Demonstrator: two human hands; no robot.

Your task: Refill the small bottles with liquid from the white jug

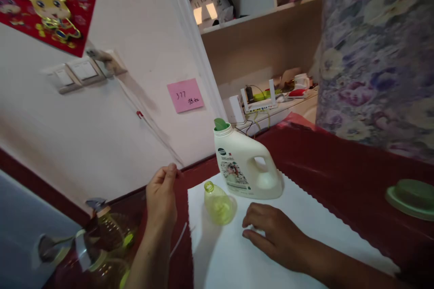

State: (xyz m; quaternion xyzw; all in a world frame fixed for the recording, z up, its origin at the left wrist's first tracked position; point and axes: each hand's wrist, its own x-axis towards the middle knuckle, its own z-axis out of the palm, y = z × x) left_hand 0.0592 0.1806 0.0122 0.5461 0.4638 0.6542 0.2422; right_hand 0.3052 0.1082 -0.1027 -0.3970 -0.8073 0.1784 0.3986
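My left hand (162, 196) is raised over the table's left edge, its thumb pressed against the curled fingers. Whatever it may pinch is too small to make out. My right hand (274, 234) hovers low over a white sheet (233, 264), fingers bent and thumb apart, with nothing clearly in it. Between the hands stands a small, clear yellow-green bottle (219, 207) with an uncovered neck. Just behind it is a large cream detergent jug (249, 162) with a green spout (220, 124) showing in its open mouth. Neither hand touches the bottle or jug.
Spray bottles (113, 228) stand low at the left, beside my left forearm. A thin whitish strip (179, 238) lies by the sheet's left edge. On the dark red table (315, 153), a pale green dish-like object (412, 198) sits far right. A white router (259, 104) is behind.
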